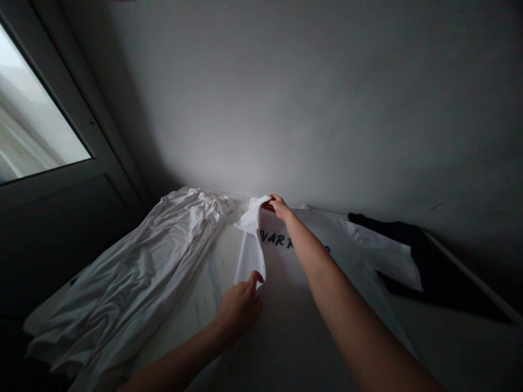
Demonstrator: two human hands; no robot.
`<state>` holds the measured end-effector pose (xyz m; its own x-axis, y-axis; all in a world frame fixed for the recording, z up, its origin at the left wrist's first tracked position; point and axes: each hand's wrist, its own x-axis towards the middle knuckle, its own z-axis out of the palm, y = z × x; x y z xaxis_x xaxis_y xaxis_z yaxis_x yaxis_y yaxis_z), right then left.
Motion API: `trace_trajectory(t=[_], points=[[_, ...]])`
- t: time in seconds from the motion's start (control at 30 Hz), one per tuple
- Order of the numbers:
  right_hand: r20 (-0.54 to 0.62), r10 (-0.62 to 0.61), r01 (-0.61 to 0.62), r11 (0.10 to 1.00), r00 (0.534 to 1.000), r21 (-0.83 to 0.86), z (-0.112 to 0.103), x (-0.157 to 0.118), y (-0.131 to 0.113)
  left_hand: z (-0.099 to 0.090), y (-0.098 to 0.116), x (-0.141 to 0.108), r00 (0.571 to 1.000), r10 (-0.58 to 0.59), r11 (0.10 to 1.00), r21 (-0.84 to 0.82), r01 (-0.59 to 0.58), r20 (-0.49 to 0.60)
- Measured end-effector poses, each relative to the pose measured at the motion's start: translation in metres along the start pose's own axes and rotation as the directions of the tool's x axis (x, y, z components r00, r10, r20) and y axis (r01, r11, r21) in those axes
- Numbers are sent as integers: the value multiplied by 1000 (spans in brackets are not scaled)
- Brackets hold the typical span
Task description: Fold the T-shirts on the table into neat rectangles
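A white T-shirt (294, 277) with dark lettering lies spread out, its left side lifted and folded inward. My right hand (279, 207) pinches the shirt near its shoulder, close to the wall. Nearer to me, my left hand (242, 305) grips the shirt's side edge between thumb and fingers. The sleeve on the left is turned over between the hands, while the sleeve on the right (392, 253) lies flat. Part of the lettering is hidden by my right forearm.
A crumpled white cloth (163, 256) covers the left part of the surface. Black fabric (441, 272) lies at the right under the sleeve. A grey wall (306, 109) rises behind, and a door with a glass pane (36, 109) stands at the left.
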<state>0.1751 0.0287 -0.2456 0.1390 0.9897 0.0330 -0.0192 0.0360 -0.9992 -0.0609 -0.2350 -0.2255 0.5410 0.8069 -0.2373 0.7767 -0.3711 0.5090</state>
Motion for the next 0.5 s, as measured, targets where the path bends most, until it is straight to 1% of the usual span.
trace_trajectory(t=[0.1, 0.2, 0.3, 0.37, 0.5], points=[[-30, 12, -12, 1000, 999, 5, -11, -6, 10, 6, 1, 1, 998, -50, 997, 56, 48, 35], [-58, 15, -15, 1000, 998, 0, -19, -7, 17, 4, 4, -3, 995, -75, 991, 116, 67, 67], [-89, 4, -6, 1000, 996, -15, -25, -6, 21, 0, 9, -6, 996, -63, 991, 120, 55, 70], [-105, -8, 5, 1000, 994, -30, -29, -5, 22, 0, 11, -7, 998, -42, 994, 107, 36, 53], [-125, -22, 15, 998, 992, -58, -34, -5, 23, 9, 12, -2, 999, -17, 996, 91, 13, 42]])
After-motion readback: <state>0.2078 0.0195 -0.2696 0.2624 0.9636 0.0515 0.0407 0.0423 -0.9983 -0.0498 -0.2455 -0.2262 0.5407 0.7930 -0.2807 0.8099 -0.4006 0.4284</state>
